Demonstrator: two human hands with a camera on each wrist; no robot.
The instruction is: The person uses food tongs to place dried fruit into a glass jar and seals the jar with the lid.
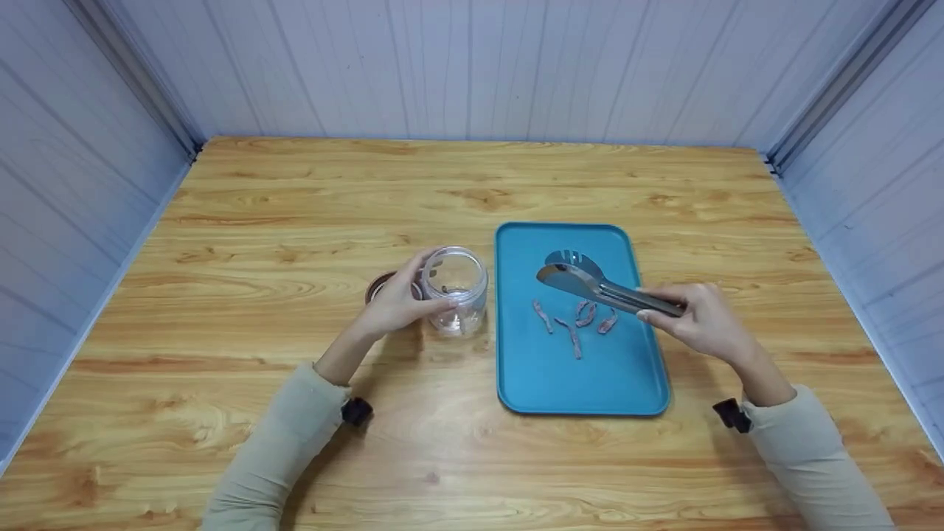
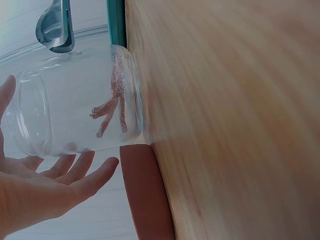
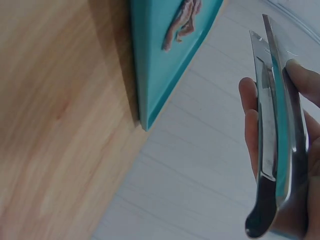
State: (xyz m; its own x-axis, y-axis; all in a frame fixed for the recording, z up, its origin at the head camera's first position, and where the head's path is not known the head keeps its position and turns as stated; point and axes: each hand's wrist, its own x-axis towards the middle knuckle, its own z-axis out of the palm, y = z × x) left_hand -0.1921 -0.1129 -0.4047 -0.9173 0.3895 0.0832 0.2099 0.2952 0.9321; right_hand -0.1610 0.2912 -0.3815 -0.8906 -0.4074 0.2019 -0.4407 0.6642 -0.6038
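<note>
My left hand holds a clear jar near its open mouth, thumb at the near side and fingers round the far side. The jar stands upright beside the tray, with several reddish-brown dried strips at its bottom. In my right hand I grip metal serving tongs, one end slotted like a fork, the other spoon-shaped. The tong tips are a little apart, nothing showing between them, over the blue tray. Several more wrinkled strips lie on the tray below the tongs.
A reddish-brown lid lies on the wooden table just left of the jar, partly behind my left hand. White panel walls enclose the back and both sides of the table.
</note>
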